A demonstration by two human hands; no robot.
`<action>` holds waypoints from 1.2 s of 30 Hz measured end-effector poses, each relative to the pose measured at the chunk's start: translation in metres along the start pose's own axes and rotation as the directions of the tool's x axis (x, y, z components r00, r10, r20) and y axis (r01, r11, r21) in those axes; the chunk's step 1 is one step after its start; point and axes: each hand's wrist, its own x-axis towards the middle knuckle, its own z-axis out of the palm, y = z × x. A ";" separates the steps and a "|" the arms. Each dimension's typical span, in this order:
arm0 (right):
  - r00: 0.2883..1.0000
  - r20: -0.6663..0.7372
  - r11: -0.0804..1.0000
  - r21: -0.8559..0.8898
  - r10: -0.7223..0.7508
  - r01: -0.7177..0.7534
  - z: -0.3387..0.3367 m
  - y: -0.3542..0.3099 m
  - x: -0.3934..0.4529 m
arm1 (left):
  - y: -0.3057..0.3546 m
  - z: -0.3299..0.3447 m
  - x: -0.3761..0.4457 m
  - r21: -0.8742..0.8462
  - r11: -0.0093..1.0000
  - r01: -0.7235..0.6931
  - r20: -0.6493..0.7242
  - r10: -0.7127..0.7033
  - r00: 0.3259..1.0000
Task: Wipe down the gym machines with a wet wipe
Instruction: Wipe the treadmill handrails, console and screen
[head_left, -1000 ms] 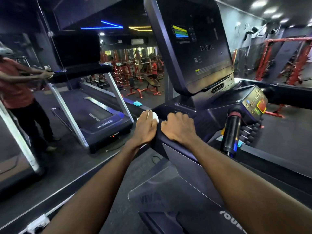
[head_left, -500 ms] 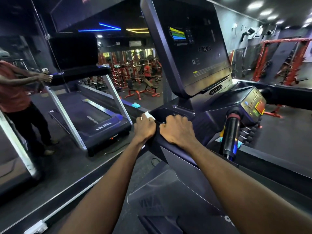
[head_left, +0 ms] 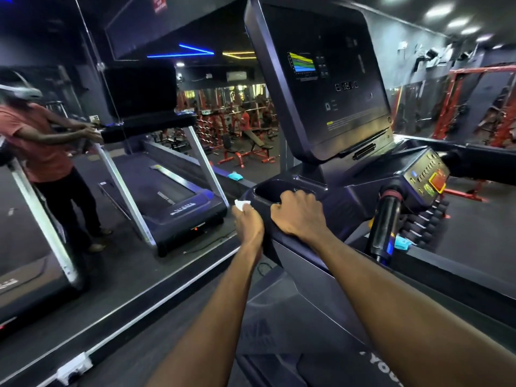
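Plainly, the step in hand was the wiping of the treadmill [head_left: 321, 196], the largest item in view, standing from about 12 to 3 o'clock of the person. Its tall console screen [head_left: 321, 79] rose at 12 o'clock, with a button panel [head_left: 427, 180] and a black upright handle [head_left: 386, 222] at about 2 o'clock. A wall mirror [head_left: 83, 163] filled the 9 to 11 o'clock side and showed the reflected machine and person.

The right hand [head_left: 298, 216] was curled over the dark front rail [head_left: 272, 233] beside the cup recess [head_left: 268, 191], gripping it as a brace. The left hand [head_left: 248, 222] lay at the rail's left end, fingers closed around the white wet wipe [head_left: 241, 204], a corner of which showed above the knuckles.

In my judgement only this left corner was being treated; the recess, console, panel and handles remained to be done. The next move would call for drawing the wipe along the rail, and the bracing hand sat in that path and would need to lift. The recess lip and the upright handle would interrupt a straight stroke.

A blue cloth [head_left: 402, 243] lay low at about 3 o'clock, and a white socket [head_left: 74, 367] sat on the floor edge at 8 o'clock.
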 end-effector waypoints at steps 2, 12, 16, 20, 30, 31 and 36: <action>1.000 0.004 1.000 0.011 0.000 0.000 -0.002 0.000 0.000 | -0.004 0.003 -0.017 -0.001 0.991 -0.134 -0.032 0.134 0.991; 0.998 0.036 0.999 0.014 -0.044 0.043 -0.007 0.002 -0.006 | -0.023 0.005 -0.056 -0.095 0.959 -0.268 -0.051 0.264 0.963; 0.998 0.013 0.998 0.012 -0.068 0.068 -0.007 0.002 -0.007 | -0.030 0.013 -0.084 -0.056 0.979 -0.196 -0.006 0.196 0.981; 0.997 0.019 0.996 0.033 -0.079 0.078 -0.008 0.003 -0.007 | -0.031 0.016 -0.083 -0.121 0.981 -0.150 -0.059 0.144 0.988; 0.989 0.074 0.988 0.100 -0.128 0.121 -0.010 0.006 -0.013 | -0.033 0.023 -0.112 -0.115 0.984 -0.134 -0.079 0.126 0.989; 0.989 0.082 0.987 0.113 -0.127 0.117 -0.011 0.007 -0.015 | -0.032 0.024 -0.115 -0.125 0.986 -0.114 -0.071 0.106 0.992; 0.987 0.128 0.969 0.240 -0.099 0.067 -0.012 0.013 -0.015 | -0.033 0.030 -0.154 -0.049 0.964 -0.261 0.014 0.262 0.965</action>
